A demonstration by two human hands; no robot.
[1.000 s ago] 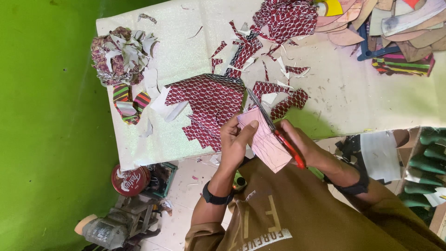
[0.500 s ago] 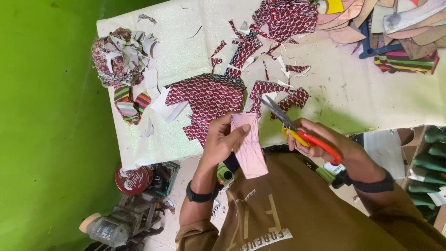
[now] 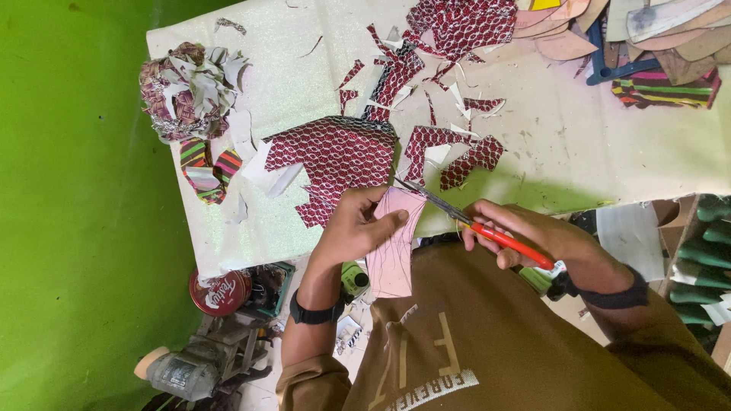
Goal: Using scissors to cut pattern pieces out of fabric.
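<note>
My left hand (image 3: 354,224) grips a pale pink piece of material (image 3: 392,243) marked with pen lines, held upright just off the table's near edge. My right hand (image 3: 533,236) holds red-handled scissors (image 3: 476,221), whose blades point left and meet the top corner of the pink piece. A large red patterned fabric piece (image 3: 335,156) lies on the white table (image 3: 304,84) just beyond my left hand.
Red patterned offcuts (image 3: 449,156) are scattered over the table. A heap of scraps (image 3: 186,87) sits at the left end, striped pieces (image 3: 205,171) below it. Cut shapes and striped fabric (image 3: 662,80) lie far right. A red tin (image 3: 217,293) and a motor (image 3: 179,373) stand under the table.
The pink piece has turned more upright in my left hand. The scissors have swung from pointing up along it to pointing left, with the blades now at its top corner.
</note>
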